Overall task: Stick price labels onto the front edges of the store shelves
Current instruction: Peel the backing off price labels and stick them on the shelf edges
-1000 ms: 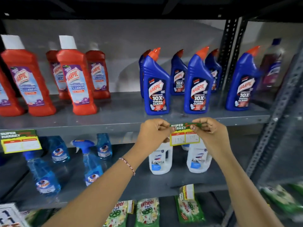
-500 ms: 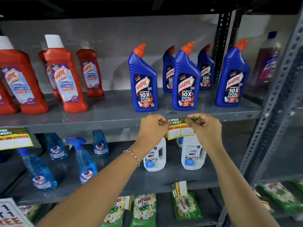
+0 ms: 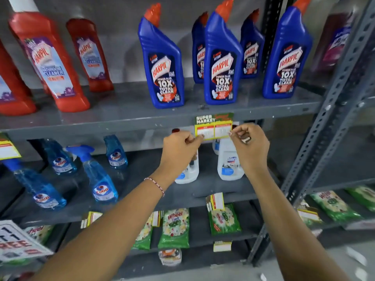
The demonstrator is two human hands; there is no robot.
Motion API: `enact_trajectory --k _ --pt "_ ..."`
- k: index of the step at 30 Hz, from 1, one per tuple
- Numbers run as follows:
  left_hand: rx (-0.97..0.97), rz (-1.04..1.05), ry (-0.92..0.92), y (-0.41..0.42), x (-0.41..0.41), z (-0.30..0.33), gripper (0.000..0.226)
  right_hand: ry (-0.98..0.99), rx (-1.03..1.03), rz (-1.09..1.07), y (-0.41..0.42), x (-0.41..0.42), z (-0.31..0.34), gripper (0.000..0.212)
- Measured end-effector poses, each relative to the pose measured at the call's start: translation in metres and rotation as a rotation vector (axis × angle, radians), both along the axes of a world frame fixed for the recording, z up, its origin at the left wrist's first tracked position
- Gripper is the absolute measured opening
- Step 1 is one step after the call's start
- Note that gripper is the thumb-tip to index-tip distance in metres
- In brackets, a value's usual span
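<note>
A green-and-yellow paper price label [image 3: 213,126] is pinched at its lower corners by the left hand [image 3: 181,147] and right hand [image 3: 249,145], held level against the grey metal shelf's front edge [image 3: 121,129] (below blue cleaner bottles [image 3: 222,57]) for straight sticking.

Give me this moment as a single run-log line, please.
step: label placement | price label on shelf edge | left hand, right hand pinch its lower corners
</note>
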State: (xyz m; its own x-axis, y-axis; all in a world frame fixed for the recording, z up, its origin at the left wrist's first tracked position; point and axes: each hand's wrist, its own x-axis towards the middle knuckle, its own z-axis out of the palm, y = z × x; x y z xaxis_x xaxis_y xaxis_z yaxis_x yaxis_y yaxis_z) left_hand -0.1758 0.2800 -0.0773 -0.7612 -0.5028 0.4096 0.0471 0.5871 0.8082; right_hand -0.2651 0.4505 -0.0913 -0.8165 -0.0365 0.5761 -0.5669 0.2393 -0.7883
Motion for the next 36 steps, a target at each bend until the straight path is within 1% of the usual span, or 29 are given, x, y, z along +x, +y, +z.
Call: enact_trajectory --k 2,4,7,9,12,15,16,17,18,20,21,22,23,25,26,28,30,32,34,36 --pt "0.166 -0.042 -0.049 0.006 0.002 -0.033 0.044 -0.093 0.055 0.096 -0.001 0.001 -0.03 0.03" --pt "0.352 -0.068 -0.145 0.015 0.002 -0.07 0.042 -0.15 0.186 0.203 -0.003 0.004 -0.063 0.031" --pt "0.658 -0.053 -0.35 0.029 -0.002 -0.123 0.03 -0.285 0.395 0.306 -0.011 0.002 -0.113 0.018" --pt "0.814 -0.039 -0.511 0.034 -0.008 -0.156 0.027 -0.352 0.554 0.318 -0.016 -0.002 -0.142 0.015" --pt "0.889 -0.03 -0.635 0.032 -0.013 -0.2 0.027 -0.423 0.778 0.284 -0.022 -0.007 -0.174 0.021" --pt "0.799 0.051 -0.742 0.03 -0.017 -0.233 0.026 -0.391 0.965 0.274 -0.028 -0.01 -0.197 0.026" --pt "0.795 0.085 -0.781 0.032 -0.018 -0.238 0.026 -0.378 0.991 0.272 -0.029 -0.011 -0.202 0.025" --pt "0.793 0.101 -0.832 0.034 -0.02 -0.243 0.019 -0.368 0.989 0.268 -0.03 -0.011 -0.207 0.023" --pt "0.79 0.093 -0.865 0.037 -0.021 -0.245 0.003 -0.361 0.977 0.263 -0.03 -0.01 -0.212 0.021" --pt "0.747 0.031 -0.912 0.04 -0.026 -0.255 0.039 -0.349 0.944 0.254 -0.031 -0.009 -0.221 0.021" --pt "0.723 0.004 -0.904 0.041 -0.027 -0.258 0.051 -0.351 0.912 0.251 -0.031 -0.008 -0.224 0.022" --pt "0.692 0.003 -0.882 0.042 -0.028 -0.262 0.054 -0.363 0.887 0.248 -0.031 -0.008 -0.227 0.023" --pt "0.686 0.018 -0.848 0.044 -0.028 -0.265 0.053 -0.387 0.877 0.246 -0.03 -0.007 -0.229 0.022" --pt "0.715 0.06 -0.773 0.047 -0.031 -0.272 0.042 -0.463 0.828 0.239 -0.026 -0.006 -0.234 0.014" --pt "0.701 0.066 -0.762 0.047 -0.031 -0.275 0.037 -0.52 0.739 0.239 -0.021 -0.006 -0.238 0.009" --pt "0.594 0.082 -0.762 0.043 -0.029 -0.282 0.026 -0.65 0.493 0.221 -0.013 -0.002 -0.244 0.006" --pt "0.539 0.121 -0.659 0.038 -0.023 -0.287 0.012 -0.727 0.34 0.177 -0.007 0.002 -0.249 0.013" --pt "0.499 0.157 -0.563 0.034 -0.018 -0.29 0.016 -0.736 0.329 0.135 -0.007 0.003 -0.256 0.017" --pt "0.427 0.182 -0.544 0.033 -0.016 -0.289 0.018 -0.743 0.385 0.082 -0.008 0.004 -0.261 0.016" --pt "0.406 0.174 -0.53 0.03 -0.019 -0.286 0.015 -0.734 0.426 0.031 -0.009 0.004 -0.264 0.015"
